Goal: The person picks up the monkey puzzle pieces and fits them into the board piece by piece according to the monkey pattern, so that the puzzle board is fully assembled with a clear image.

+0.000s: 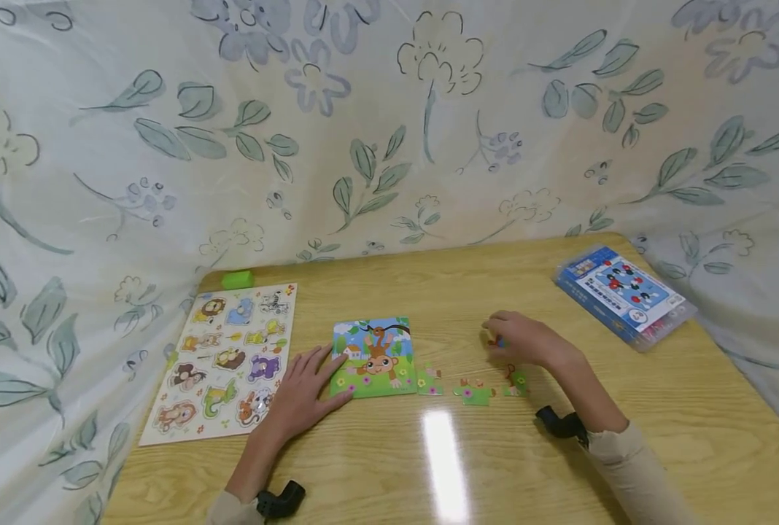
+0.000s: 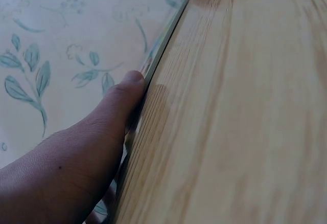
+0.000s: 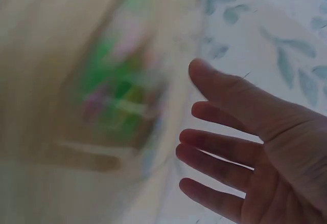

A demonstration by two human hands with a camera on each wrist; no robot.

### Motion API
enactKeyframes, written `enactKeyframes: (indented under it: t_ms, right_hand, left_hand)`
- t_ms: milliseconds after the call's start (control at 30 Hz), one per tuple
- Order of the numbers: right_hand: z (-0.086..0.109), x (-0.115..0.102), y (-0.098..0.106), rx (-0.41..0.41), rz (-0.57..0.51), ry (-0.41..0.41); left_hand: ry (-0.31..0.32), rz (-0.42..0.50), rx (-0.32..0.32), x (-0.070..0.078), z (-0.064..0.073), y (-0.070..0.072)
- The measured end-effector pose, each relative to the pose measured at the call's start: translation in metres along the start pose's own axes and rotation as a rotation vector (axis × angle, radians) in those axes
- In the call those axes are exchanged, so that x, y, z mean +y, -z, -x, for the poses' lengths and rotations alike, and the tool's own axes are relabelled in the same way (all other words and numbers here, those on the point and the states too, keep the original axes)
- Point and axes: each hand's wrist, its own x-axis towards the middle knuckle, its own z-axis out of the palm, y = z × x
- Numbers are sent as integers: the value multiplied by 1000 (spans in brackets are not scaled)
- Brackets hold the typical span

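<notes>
My left hand [image 1: 304,390] rests on the left edge of a square picture puzzle [image 1: 371,357] showing a hanging monkey. Its thumb [image 2: 134,78] lies along the puzzle's thin edge in the left wrist view. My right hand [image 1: 521,339] is over the table beyond a row of loose puzzle pieces. In the right wrist view its fingers [image 3: 219,147] are slightly bent and apart from the thumb, with nothing between them. A small red and blue piece [image 1: 497,341] shows under that hand. Nearer me lie a monkey-tail piece [image 1: 516,380], a joined green piece [image 1: 475,392] and a flower piece [image 1: 429,379].
An animal puzzle board [image 1: 199,350] lies at the left, with a green block [image 1: 238,280] behind it. A blue boxed set [image 1: 626,295] sits at the back right. A floral cloth [image 1: 389,131] hangs behind the wooden table [image 1: 337,467].
</notes>
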Motion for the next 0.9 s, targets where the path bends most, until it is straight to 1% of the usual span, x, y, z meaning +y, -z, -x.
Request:
enactKeyframes:
  t_ms: [67, 133, 233, 333, 433, 633, 900]
  right_hand:
    - [6, 14, -3, -23, -12, -34]
    - [11, 23, -7, -38, -14, -43]
    - [15, 31, -11, -24, -11, -14]
    - [16, 34, -11, 6, -24, 5]
    - [16, 35, -8, 18, -9, 17]
    - [19, 40, -2, 11, 48, 17]
    - [18, 43, -2, -5, 19, 18]
  left_hand:
    - [-1, 5, -4, 0, 0, 1]
    - [-4, 10, -7, -1, 1, 1]
    - [-7, 14, -5, -1, 1, 1]
    - [-4, 14, 1, -2, 1, 0]
    - [3, 14, -3, -2, 0, -1]
    - [4, 13, -7, -2, 0, -1]
    - [0, 17, -6, -2, 0, -1]
